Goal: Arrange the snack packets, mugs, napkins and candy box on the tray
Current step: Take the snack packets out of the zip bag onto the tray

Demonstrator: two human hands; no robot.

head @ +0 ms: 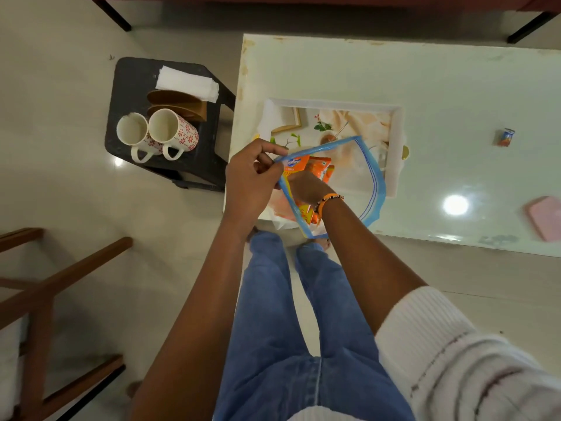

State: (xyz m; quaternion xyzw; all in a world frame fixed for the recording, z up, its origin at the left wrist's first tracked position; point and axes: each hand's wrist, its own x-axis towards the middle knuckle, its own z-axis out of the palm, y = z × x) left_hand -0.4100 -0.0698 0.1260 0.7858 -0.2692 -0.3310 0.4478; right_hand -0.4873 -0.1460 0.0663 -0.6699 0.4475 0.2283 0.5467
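A clear zip bag with a blue rim (373, 180) is held open over the white printed tray (397, 126) on the glass table. My left hand (252, 180) pinches the bag's rim at its left corner. My right hand (305, 186) reaches inside the bag among the orange snack packets (320, 167); whether its fingers grip a packet is hidden. Two floral mugs (158, 133) stand on a dark stool at the left, with white napkins (186, 83) behind them. A small candy box (506, 137) lies on the table to the right of the tray.
The dark stool (133, 83) also carries a brown wooden holder (179, 104). A pink flat object (545, 217) lies at the table's right edge. A wooden chair frame (45, 287) stands at lower left. My legs in jeans are below the table edge.
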